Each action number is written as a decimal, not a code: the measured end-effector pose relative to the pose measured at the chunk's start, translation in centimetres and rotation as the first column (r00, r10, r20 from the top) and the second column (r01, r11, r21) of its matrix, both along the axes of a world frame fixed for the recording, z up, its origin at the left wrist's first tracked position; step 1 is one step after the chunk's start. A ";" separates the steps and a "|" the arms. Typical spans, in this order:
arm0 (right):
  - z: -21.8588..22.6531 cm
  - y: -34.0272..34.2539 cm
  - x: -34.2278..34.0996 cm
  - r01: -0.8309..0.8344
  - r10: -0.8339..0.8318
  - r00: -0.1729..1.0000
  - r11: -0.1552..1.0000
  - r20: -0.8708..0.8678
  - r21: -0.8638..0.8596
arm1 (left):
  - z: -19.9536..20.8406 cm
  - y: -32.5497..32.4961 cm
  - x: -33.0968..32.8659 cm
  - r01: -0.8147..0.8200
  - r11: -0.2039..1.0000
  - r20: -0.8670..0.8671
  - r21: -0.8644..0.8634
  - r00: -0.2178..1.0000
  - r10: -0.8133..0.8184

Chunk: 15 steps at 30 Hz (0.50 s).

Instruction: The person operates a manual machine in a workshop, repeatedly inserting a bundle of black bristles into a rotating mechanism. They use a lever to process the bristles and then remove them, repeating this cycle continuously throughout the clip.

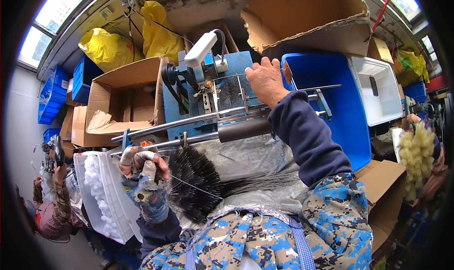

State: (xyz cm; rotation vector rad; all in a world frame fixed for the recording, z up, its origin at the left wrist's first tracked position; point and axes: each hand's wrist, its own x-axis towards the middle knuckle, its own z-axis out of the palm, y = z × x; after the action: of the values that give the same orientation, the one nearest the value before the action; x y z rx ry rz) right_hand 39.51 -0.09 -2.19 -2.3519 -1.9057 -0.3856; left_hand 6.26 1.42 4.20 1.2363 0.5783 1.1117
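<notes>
My left hand [145, 175], with taped fingertips and a worn, patterned covering over the palm, is closed at the near left of the machine. A thin metal wire [196, 188] runs from its fingers across a round tuft of black bristles [191, 182]. My right hand [267, 80] reaches over the blue machine bed [231, 61], its fingers curled by a thin rod; what they grip is hidden. Between the hands lie long steel rails [184, 123] and a dark cylindrical roller [243, 129]. Loose dark strands [255, 184] trail over a grey sheet in my lap.
A blue bin [350, 128] and a white tray [378, 90] stand to the right. Cardboard boxes [125, 92] flank the machine. A white crate [101, 199] holds white fluffy material at the left. Other people work at both sides, one beside pale yellow bristles [416, 149].
</notes>
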 end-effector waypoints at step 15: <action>6.7 -8.4 -14.5 -0.334 0.153 -0.508 0.872 -0.848 0.358 | 1.1 -3.4 4.0 0.153 0.882 -0.169 0.446 0.982 -0.085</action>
State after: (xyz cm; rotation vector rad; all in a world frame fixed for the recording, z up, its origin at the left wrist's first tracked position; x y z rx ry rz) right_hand 24.98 -8.45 4.51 -0.7945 -1.1147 1.4884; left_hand 10.25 -1.98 5.34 1.7506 0.3461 1.0928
